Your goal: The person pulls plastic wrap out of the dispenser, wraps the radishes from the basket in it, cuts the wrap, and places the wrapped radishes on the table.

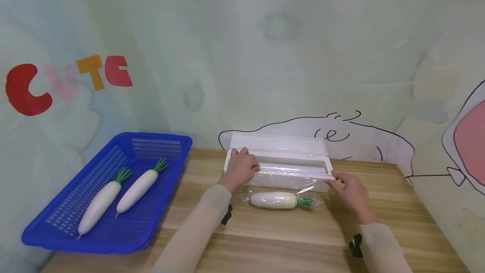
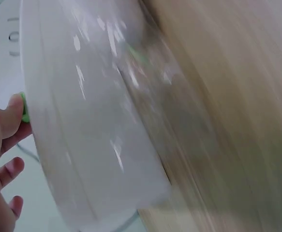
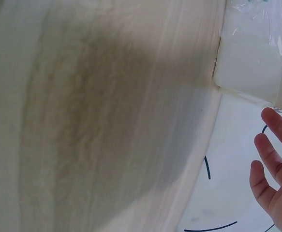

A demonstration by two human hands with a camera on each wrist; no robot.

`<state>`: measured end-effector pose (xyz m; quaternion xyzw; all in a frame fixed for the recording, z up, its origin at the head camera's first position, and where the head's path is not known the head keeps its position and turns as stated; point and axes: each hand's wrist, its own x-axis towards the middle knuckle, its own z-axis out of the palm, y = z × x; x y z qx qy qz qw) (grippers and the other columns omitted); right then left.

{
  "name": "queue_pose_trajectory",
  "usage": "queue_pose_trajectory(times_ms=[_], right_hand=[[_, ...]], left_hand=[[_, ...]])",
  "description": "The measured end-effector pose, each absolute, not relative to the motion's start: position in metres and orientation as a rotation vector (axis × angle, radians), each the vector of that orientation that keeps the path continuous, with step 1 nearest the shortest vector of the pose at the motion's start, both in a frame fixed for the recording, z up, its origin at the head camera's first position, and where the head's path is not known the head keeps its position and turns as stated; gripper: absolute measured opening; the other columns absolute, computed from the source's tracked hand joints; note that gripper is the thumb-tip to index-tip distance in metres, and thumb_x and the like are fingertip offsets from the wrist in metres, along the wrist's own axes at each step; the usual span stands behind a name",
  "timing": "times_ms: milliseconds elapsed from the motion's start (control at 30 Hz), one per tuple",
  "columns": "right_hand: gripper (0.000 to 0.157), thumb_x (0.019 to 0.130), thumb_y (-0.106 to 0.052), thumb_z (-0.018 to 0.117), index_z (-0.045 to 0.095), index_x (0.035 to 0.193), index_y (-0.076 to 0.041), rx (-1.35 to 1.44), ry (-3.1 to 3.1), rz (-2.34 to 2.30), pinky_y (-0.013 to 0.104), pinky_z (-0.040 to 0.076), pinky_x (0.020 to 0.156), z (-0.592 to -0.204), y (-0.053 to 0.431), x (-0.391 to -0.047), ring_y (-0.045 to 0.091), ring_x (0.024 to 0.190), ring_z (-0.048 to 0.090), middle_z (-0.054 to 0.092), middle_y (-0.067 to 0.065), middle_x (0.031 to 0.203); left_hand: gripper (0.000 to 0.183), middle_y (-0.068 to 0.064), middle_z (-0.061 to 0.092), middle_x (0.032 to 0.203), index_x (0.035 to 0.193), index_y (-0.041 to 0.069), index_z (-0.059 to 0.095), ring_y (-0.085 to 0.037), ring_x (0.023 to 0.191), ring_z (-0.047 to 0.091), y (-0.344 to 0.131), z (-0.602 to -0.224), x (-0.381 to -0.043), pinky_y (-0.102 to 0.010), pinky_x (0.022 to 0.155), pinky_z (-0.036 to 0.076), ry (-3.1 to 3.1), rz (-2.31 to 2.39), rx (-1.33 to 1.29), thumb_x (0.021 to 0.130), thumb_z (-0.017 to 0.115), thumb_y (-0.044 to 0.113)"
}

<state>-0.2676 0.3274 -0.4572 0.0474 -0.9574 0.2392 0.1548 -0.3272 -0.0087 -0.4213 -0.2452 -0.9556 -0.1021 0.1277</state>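
A white cling film box (image 1: 289, 183) stands on the table with its lid (image 1: 278, 145) raised and a roll (image 1: 291, 168) inside. Clear film hangs over its front and covers a white radish (image 1: 273, 200) with green stalks. My left hand (image 1: 241, 167) is at the left part of the box's front edge. In the left wrist view its thumb and forefinger pinch a small green slider (image 2: 25, 108) on that edge. My right hand (image 1: 350, 191) grips the box's front right corner between thumb and fingers; in the right wrist view the other fingers (image 3: 271, 157) are spread.
At the left, a blue basket (image 1: 151, 241) holds two unwrapped white radishes (image 1: 100, 206) with green stalks. The wooden table (image 1: 288, 243) runs back to a printed curtain (image 1: 242, 75). A dark band (image 1: 356, 245) is on each wrist.
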Motion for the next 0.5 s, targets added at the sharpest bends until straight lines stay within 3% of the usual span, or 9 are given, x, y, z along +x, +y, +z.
queue_pose_trajectory(times_ms=[200, 500], right_hand=[[0.048, 0.092, -0.037, 0.063, 0.061, 0.124, -0.001, 0.124, -2.784, 0.681, 0.051, 0.051, 0.074, -0.453, 0.329, -0.266, 0.039, 0.097, 0.062, 0.063, 0.023, 0.120], [0.046, 0.092, -0.034, 0.064, 0.062, 0.124, -0.001, 0.156, -2.775, 0.673, 0.053, 0.050, 0.076, -0.453, 0.328, -0.266, 0.038, 0.096, 0.062, 0.068, 0.020, 0.110]], left_hand=[[0.005, 0.007, 0.071, 0.087, 0.082, 0.020, 0.076, -0.018, 0.084, 0.048, -0.060, -0.422, -0.322, -0.046, 0.087, 0.035, -2.684, -0.211, -0.615, 0.083, 0.072, 0.023], [0.004, 0.004, 0.071, 0.087, 0.080, 0.017, 0.076, -0.021, 0.082, 0.047, -0.080, -0.422, -0.325, -0.048, 0.084, 0.032, -2.656, -0.264, -0.633, 0.082, 0.072, 0.018]])
